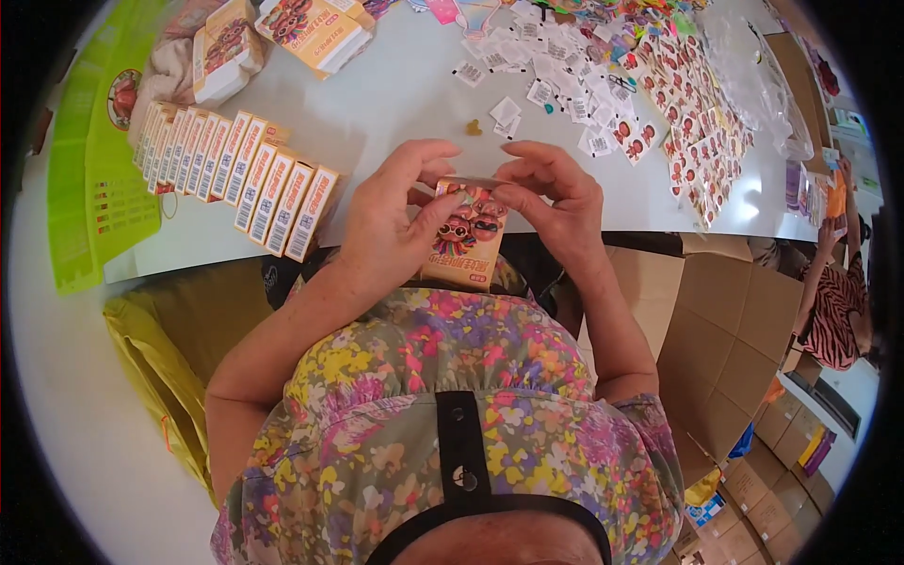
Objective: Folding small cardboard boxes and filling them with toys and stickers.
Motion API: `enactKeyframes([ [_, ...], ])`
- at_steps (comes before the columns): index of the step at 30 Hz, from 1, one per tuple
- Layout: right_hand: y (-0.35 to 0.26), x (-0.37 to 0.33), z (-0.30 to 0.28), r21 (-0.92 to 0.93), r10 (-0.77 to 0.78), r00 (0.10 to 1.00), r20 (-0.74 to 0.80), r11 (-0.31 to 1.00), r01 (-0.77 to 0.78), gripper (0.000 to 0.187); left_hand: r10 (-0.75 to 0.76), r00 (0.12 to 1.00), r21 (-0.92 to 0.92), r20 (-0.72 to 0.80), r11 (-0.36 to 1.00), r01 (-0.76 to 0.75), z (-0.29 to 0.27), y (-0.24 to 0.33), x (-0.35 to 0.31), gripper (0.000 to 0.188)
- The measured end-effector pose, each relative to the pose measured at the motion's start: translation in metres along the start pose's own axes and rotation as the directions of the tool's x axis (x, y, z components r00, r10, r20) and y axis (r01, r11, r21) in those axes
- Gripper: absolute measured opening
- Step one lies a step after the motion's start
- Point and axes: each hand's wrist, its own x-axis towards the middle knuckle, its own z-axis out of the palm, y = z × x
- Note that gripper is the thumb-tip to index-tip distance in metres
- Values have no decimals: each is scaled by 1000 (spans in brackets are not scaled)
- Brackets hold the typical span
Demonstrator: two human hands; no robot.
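Observation:
A small orange carton (471,240) with cartoon figures on its front stands at the table's near edge, close to my body. My left hand (400,207) grips it, the thumb pressed on its front face and the fingers curled behind. At its upper right corner, the thumb of my right hand (562,200) touches the top edge while the other fingers bend over behind it. The carton's back is hidden. Left of my hands, a row of similar cartons (268,186) stands packed side by side, their barcoded ends showing.
Two larger boxes (315,36) lie at the far left, near a bright green sheet (104,179). Small white packets (541,56) and printed character packets (711,141) are strewn at the far right, by clear plastic (753,66). Open cardboard (725,330) stands right; another person (838,311) is beyond.

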Motion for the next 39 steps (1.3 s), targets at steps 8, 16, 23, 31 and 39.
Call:
enactKeyframes([
  [8, 0, 6, -15, 175, 142, 975, 168, 969, -172, 13, -130, 977, 37, 166, 991, 126, -13, 13, 13, 17],
  [16, -24, 19, -11, 112, 331, 907, 261, 923, -369, 10, -331, 940, -256, 85, 904, 342, -16, 17, 10, 16],
  [23, -26, 14, -5, 123, 268, 936, 228, 946, -300, 5, -209, 958, -261, 195, 931, 256, -30, 5, -1, 15],
  [31, -31, -8, -3, -11, 83, 978, 189, 997, -83, 11, -40, 980, -183, 194, 980, 76, -24, 15, -8, 28],
  [39, -47, 1, 1, -134, 190, 962, 196, 977, -166, 6, -47, 959, -82, 280, 994, 72, -21, 16, -7, 36],
])
